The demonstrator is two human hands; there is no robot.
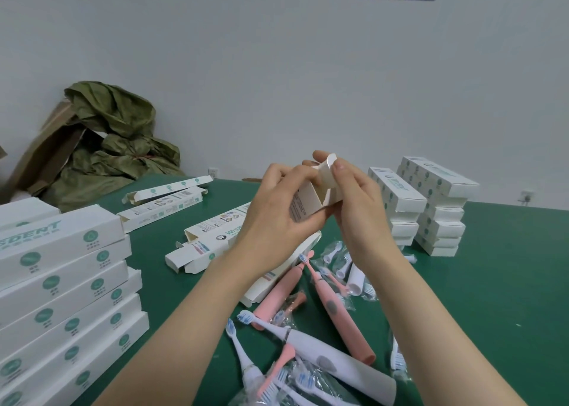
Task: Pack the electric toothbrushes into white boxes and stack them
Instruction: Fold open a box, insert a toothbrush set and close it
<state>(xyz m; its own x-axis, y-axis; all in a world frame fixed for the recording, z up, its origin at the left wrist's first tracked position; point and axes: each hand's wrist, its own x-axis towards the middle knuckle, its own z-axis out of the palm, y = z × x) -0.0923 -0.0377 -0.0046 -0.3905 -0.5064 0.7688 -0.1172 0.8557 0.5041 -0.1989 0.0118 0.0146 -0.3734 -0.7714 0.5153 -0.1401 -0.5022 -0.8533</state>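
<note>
Head view. Both hands are raised above the green table (pixel 492 298). Left hand (pixel 274 218) grips the white box (pixel 308 196) round its body. Right hand (pixel 360 208) pinches its end flap (pixel 328 171), which stands open. Box axis tilts up and away, open end toward the right hand. Whether it is loaded, cannot tell.

Pink toothbrush (pixel 334 308) and white toothbrush (pixel 320 355) lie loose below, between the forearms, nearer the right, bristle ends far-left. Finished stack (pixel 70 282) sits at the left.
</note>
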